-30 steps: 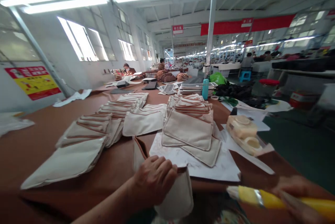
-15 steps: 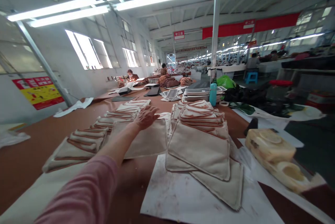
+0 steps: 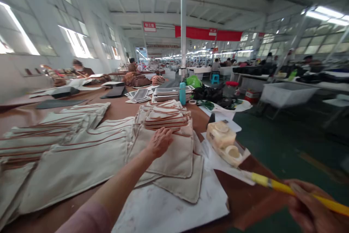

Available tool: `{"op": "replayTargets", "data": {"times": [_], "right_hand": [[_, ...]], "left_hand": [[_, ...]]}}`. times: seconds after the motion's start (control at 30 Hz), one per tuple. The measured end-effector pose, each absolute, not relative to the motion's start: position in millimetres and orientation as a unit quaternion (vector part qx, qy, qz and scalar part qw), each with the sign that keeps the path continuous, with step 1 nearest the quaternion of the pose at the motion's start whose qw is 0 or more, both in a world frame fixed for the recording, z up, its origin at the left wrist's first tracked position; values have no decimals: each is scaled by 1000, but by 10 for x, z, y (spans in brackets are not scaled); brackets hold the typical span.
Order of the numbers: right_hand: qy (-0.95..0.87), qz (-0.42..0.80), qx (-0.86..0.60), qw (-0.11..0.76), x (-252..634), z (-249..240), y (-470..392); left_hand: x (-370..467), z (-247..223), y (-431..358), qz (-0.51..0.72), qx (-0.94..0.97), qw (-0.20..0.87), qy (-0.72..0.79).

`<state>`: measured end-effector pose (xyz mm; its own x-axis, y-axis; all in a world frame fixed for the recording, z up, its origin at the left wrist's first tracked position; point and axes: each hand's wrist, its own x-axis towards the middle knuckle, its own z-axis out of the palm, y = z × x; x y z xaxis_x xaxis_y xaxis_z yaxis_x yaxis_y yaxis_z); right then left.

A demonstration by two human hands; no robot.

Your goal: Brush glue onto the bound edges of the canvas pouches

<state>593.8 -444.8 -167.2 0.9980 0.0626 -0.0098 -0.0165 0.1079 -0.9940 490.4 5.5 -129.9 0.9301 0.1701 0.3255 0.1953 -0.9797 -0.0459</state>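
My left hand (image 3: 160, 142) lies palm down, fingers stretched out, on the top beige fabric panel (image 3: 174, 156) of a pile near the middle. The fingertips reach the panel's far edge. More panels with brown edges (image 3: 166, 118) are stacked just behind it. At lower right my right hand (image 3: 313, 204) is closed around the yellow handle of a brush (image 3: 263, 180). The brush's pale tip points left, close to a stained, cream-coloured plastic container (image 3: 222, 135) with an opening. Overlapping beige panels (image 3: 79, 160) are fanned out to the left.
White paper (image 3: 169, 215) lies under the pile on the brown-covered table (image 3: 256, 204). Behind stand a turquoise bottle (image 3: 182, 93), a tape roll (image 3: 192, 101) and stacked grey-and-white frames (image 3: 169, 94). A metal post (image 3: 183, 25) rises beyond. A person (image 3: 83, 70) sits at far left.
The view has swung to the right. My left hand has moved from the middle panels to the pile on the right. My right hand with the brush has come into view.
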Motion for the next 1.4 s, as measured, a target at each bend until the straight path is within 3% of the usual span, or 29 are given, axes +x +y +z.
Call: {"op": "replayTargets", "data": {"times": [0.1,0.2,0.3,0.47,0.6,0.77,1.03,1.23,1.4], "right_hand": [[-40,3,-674,738,6041,-1468,-4334],[-110,-38,-759,641,6294,-1402,-4183],[-176,-44,-811,557,6610,-1506,-4011],[-232,-58,-846,477,7010,-1786,-3658],[-252,-65,-861,436,7144,-1862,-3541],[-252,-79,-863,430,7115,-1770,-3670],[-259,-98,-858,432,6885,-1744,-3936],[-244,-70,-842,475,6702,-1639,-3992],[-215,-103,-816,527,6303,-1277,-4045]], "left_hand": [[5170,-1257,-40,-154,-982,42,-103],[5281,-1223,-138,-145,-982,46,-110],[5274,-1181,-228,-119,-985,44,-117],[5136,-939,-351,-27,-991,11,-128],[4879,-593,-470,-24,-993,-12,-118],[4533,-454,-722,-17,-989,-86,-117],[4352,-958,-1198,-131,-969,-164,-128],[4213,-971,-1331,-159,-929,-304,-141],[4018,-886,-1456,-144,-876,-436,-145]]}}
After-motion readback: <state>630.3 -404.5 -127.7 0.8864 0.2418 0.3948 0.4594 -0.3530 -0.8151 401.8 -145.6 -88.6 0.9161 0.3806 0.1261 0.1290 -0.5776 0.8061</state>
